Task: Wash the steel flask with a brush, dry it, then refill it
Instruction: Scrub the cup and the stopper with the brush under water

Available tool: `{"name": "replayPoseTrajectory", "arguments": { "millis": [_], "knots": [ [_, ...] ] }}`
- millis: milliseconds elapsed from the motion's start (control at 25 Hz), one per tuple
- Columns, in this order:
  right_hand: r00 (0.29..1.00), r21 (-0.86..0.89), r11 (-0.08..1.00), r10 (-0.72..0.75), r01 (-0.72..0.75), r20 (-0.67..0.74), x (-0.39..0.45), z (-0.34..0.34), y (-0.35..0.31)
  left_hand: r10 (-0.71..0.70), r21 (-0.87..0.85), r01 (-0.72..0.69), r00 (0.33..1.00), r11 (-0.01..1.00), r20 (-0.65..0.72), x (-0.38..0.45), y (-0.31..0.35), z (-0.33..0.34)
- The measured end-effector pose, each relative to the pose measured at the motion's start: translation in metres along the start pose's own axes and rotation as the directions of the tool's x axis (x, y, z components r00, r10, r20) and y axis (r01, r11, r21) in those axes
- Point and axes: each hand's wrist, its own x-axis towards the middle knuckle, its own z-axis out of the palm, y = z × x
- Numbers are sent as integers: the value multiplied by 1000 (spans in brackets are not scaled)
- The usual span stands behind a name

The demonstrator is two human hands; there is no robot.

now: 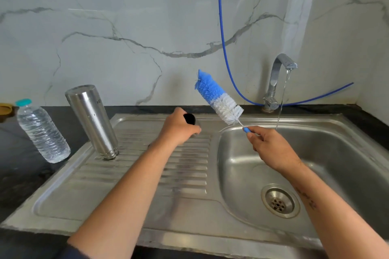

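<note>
Flask (92, 121): inverted on drainboard (130, 174), likely draining. Left hand (181, 128): fingers closed on black cap (189, 119). Right hand (271, 149): fingers pinching brush (219, 99) handle, bristles raised. Tap (277, 78) running.

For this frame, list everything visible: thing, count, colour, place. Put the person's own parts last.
flask: 1, steel, upside down on the drainboard, left
water bottle: 1, clear with teal cap, on the counter left of the flask
brush: 1, blue and white bristles, held above the sink's edge
cap: 1, black, under the left hand on the drainboard
sink: 1, steel, right, with drain
tap: 1, chrome, running water
hose: 1, blue, hanging along the wall
counter: 1, black
left hand: 1, closed on the cap
right hand: 1, fingers gripping the brush handle
</note>
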Motion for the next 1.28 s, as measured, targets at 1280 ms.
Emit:
{"name": "replayPoseTrajectory", "arguments": {
  "millis": [1280],
  "knots": [
    [999,-39,999,-1,2,32,1,5,5,-218,579,54,952,814,217,-27,-58,-52]
  ]
}}
